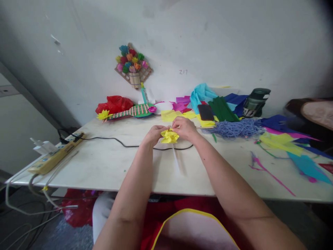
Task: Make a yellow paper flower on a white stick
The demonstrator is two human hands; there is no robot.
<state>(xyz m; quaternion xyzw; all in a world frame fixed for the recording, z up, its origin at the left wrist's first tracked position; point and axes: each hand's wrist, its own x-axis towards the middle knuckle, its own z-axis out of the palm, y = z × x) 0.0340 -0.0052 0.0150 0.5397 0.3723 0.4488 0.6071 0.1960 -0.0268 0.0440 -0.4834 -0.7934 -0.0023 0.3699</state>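
Note:
Over the middle of the white table [104, 166], a yellow paper flower [169, 136] is pinched between my two hands. A pale white stick [176, 160] runs from beneath the flower toward me. My left hand [153, 134] grips the flower's left edge with its fingers closed. My right hand [185, 128] has its fingers closed on the upper right side of the petals. The fingertips of both hands partly hide the flower's far side. A black cable [118, 140] crosses the table just under the hands.
A yellow power strip [56, 156] lies at the left edge. Behind the hands are a green paper guitar [142, 110], a glue bottle [144, 93] and a dark phone [206, 113]. To the right lie blue-violet string [231, 129], coloured paper [279, 142] and a dark bottle [256, 103].

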